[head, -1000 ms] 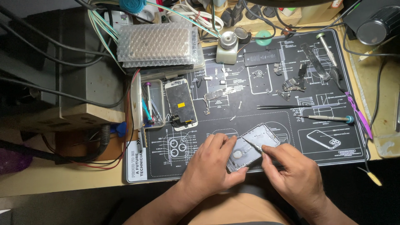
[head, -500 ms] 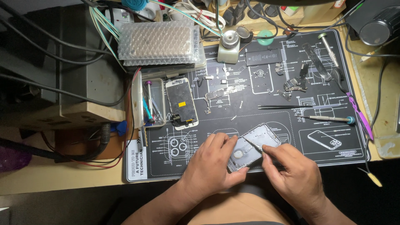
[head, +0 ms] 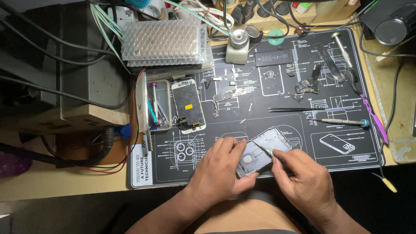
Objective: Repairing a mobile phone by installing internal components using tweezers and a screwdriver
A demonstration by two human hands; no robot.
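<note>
An opened phone housing, silver and empty inside, lies tilted on the black repair mat near its front edge. My left hand grips the housing's lower left end, fingers over its edge. My right hand pinches a thin metal tool whose tip rests inside the housing. A detached phone screen with a yellow sticker lies face down further left on the mat.
A clear tray of tools sits at the mat's left edge, with a bubble-wrapped package behind it. Tweezers, a screwdriver, a battery and small parts lie across the mat. Cables crowd the left and back.
Both hands stay on the housing; the tool tip shifts only slightly inside it.
</note>
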